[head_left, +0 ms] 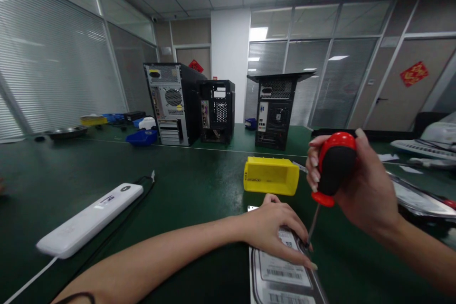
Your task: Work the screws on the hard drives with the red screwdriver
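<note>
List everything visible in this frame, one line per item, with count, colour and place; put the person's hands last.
hard drive: 1, silver with white labels, near table edge, under the left hand
screwdriver: 1, red and black handle, upright, tip at the drive's corner
parts bin: 1, yellow, just behind the drive
power strip: 1, white, left on the table
computer towers: 3, black, backs toward the camera, far side of the table
small bin: 1, blue, beside the left tower
table: 1, dark green
left hand: 1, flat on the drive
right hand: 1, gripping the screwdriver handle
</note>
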